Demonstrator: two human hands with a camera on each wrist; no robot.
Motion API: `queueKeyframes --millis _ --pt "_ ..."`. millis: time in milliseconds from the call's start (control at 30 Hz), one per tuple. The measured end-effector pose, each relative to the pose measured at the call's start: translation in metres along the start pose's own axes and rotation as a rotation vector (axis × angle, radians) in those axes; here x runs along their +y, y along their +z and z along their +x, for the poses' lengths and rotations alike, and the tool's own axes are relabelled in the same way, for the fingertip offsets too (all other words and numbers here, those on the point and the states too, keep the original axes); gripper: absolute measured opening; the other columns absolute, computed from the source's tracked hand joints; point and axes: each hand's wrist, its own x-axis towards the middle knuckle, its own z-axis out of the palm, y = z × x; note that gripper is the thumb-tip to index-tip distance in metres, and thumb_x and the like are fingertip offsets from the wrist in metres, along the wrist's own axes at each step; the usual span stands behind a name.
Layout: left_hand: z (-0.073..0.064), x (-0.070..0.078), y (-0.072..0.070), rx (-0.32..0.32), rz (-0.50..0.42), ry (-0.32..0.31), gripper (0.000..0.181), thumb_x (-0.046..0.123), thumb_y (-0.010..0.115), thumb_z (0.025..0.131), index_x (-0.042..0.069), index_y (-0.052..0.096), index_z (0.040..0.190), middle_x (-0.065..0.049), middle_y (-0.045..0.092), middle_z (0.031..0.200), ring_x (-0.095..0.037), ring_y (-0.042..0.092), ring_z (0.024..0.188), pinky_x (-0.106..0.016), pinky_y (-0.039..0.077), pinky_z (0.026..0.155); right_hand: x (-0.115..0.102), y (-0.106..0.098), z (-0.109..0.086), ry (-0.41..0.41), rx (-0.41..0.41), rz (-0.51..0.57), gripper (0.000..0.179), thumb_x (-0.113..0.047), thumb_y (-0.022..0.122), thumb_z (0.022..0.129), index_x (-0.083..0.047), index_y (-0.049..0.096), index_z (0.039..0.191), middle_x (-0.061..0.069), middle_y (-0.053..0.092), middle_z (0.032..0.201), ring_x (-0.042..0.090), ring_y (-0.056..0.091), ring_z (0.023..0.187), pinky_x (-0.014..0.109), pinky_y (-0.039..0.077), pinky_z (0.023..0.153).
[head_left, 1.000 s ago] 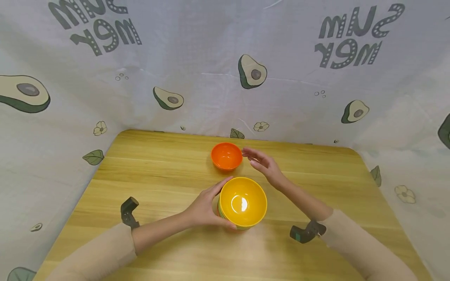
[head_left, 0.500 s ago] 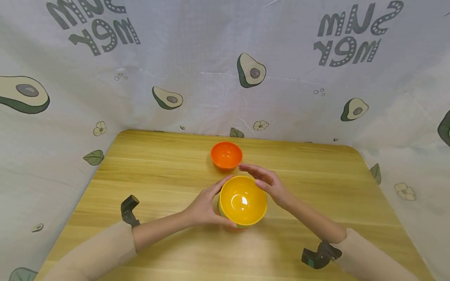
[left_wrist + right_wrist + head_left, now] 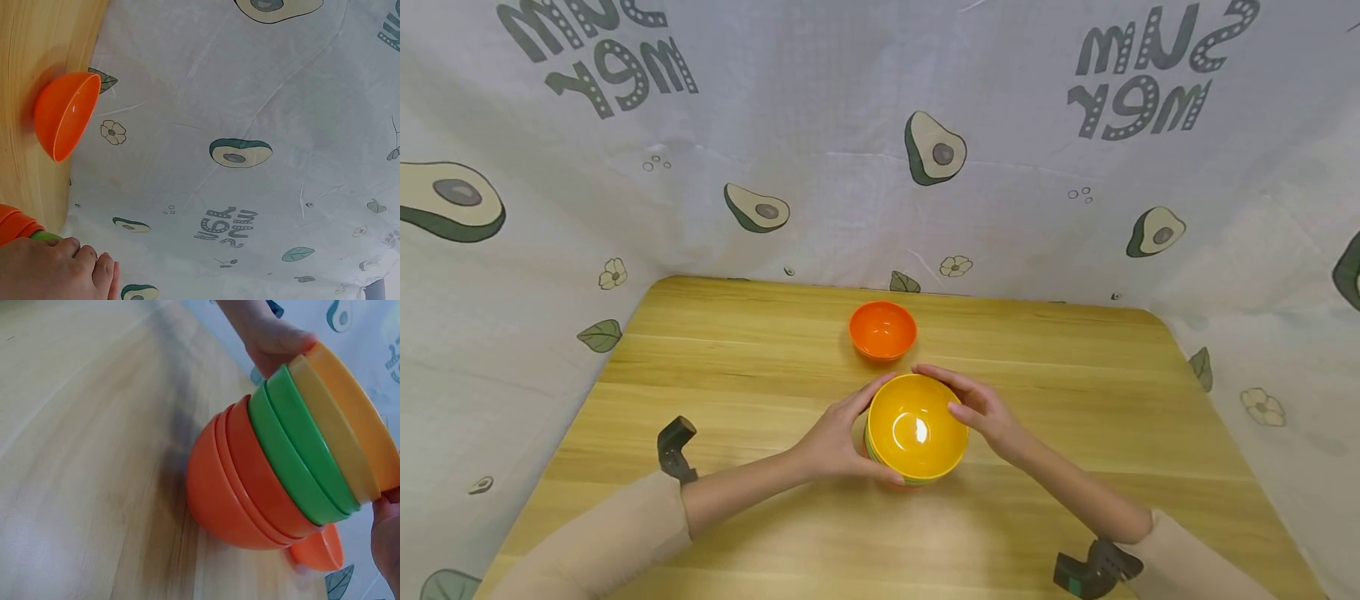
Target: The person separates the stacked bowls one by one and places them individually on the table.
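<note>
A stack of nested bowls stands on the wooden table, with a yellow bowl (image 3: 917, 433) on top. In the right wrist view, orange bowls (image 3: 219, 481) form the bottom, green bowls (image 3: 300, 444) the middle, and yellow ones the top. My left hand (image 3: 838, 442) grips the stack from the left, thumb at the near side and fingers at the far side. On the right, my right hand (image 3: 988, 417) holds the top yellow bowl, its thumb over the rim and fingers along the far outside. A separate orange bowl (image 3: 883, 332) sits upright just beyond the stack.
The wooden table (image 3: 737, 358) extends around the bowls on all sides. A white cloth (image 3: 850, 108) printed with avocados, leaves and flowers hangs behind the table's back edge and along its sides.
My right hand has come from beside the separate orange bowl toward me and taken hold of the top yellow bowl's right rim. My left hand keeps its grip on the stack.
</note>
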Motion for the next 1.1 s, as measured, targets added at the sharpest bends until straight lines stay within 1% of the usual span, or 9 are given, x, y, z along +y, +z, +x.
queueKeyframes --millis 100,200,333,433,567,700,833,1000,1100 --pt "0.0 0.0 0.001 0.001 -0.007 0.004 0.111 0.035 0.087 0.058 0.032 0.019 0.146 0.012 0.038 0.142 -0.011 0.041 0.128 -0.038 0.037 0.104 0.002 0.0 -0.001 -0.014 -0.014 0.025 0.048 -0.012 0.043 0.096 0.016 0.032 0.134 0.001 0.043 0.142 0.009 0.04 0.128 0.019 0.032 0.105" --pt "0.0 0.0 0.001 0.006 -0.014 0.013 0.111 0.034 0.088 0.058 0.032 0.019 0.146 0.012 0.039 0.142 -0.011 0.041 0.127 -0.039 0.038 0.104 0.004 0.001 -0.003 -0.026 -0.02 0.005 0.053 -0.011 0.05 0.094 0.012 0.03 0.137 0.009 0.039 0.144 0.011 0.038 0.13 0.02 0.031 0.106" --pt "0.0 0.0 0.0 0.006 -0.02 0.023 0.111 0.032 0.088 0.058 0.031 0.02 0.146 0.01 0.039 0.142 -0.011 0.041 0.128 -0.038 0.038 0.104 0.009 0.004 -0.008 -0.014 0.0 -0.125 0.074 -0.011 0.068 0.082 0.002 0.029 0.142 0.016 0.033 0.146 0.013 0.037 0.13 0.023 0.034 0.104" --pt "0.0 0.0 0.0 0.004 -0.021 0.029 0.112 0.031 0.088 0.058 0.03 0.02 0.146 0.009 0.039 0.142 -0.012 0.041 0.128 -0.038 0.038 0.104 0.013 0.007 -0.012 0.017 0.022 -0.194 0.09 -0.012 0.079 0.071 -0.005 0.027 0.144 0.014 0.031 0.147 0.013 0.038 0.128 0.026 0.039 0.101" --pt "0.0 0.0 0.001 0.0 -0.022 0.031 0.111 0.031 0.088 0.058 0.029 0.02 0.146 0.009 0.039 0.142 -0.012 0.041 0.128 -0.037 0.038 0.104 0.017 0.009 -0.014 0.029 0.038 -0.228 0.103 -0.01 0.086 0.061 -0.007 0.026 0.145 0.01 0.031 0.147 0.014 0.039 0.126 0.028 0.041 0.099" --pt "0.0 0.0 0.001 0.003 -0.022 0.028 0.112 0.031 0.088 0.058 0.029 0.02 0.146 0.009 0.039 0.142 -0.012 0.04 0.128 -0.037 0.038 0.104 0.018 0.009 -0.013 0.007 0.026 -0.28 0.114 -0.01 0.09 0.052 -0.005 0.024 0.145 0.013 0.032 0.146 0.015 0.038 0.126 0.027 0.04 0.101" --pt "0.0 -0.001 0.001 0.007 -0.022 0.027 0.113 0.029 0.089 0.057 0.029 0.02 0.146 0.008 0.04 0.142 -0.012 0.04 0.128 -0.038 0.037 0.104 0.018 0.008 -0.012 -0.011 -0.003 -0.292 0.12 -0.011 0.091 0.049 -0.005 0.021 0.146 0.017 0.03 0.146 0.016 0.037 0.128 0.027 0.037 0.103" --pt "0.0 -0.002 0.001 0.002 -0.032 0.027 0.114 0.027 0.089 0.056 0.027 0.019 0.147 0.007 0.039 0.142 -0.011 0.04 0.129 -0.036 0.036 0.105 0.018 0.006 -0.013 0.017 -0.029 -0.302 0.124 -0.013 0.092 0.048 -0.011 0.018 0.147 0.011 0.028 0.147 0.016 0.035 0.129 0.026 0.036 0.104" --pt "0.0 -0.003 0.002 -0.001 -0.035 0.021 0.114 0.026 0.089 0.057 0.026 0.019 0.147 0.007 0.039 0.143 -0.011 0.039 0.129 -0.036 0.036 0.105 0.018 0.006 -0.013 0.033 -0.023 -0.33 0.124 -0.014 0.093 0.047 -0.012 0.019 0.147 0.009 0.029 0.147 0.015 0.036 0.128 0.025 0.036 0.103"
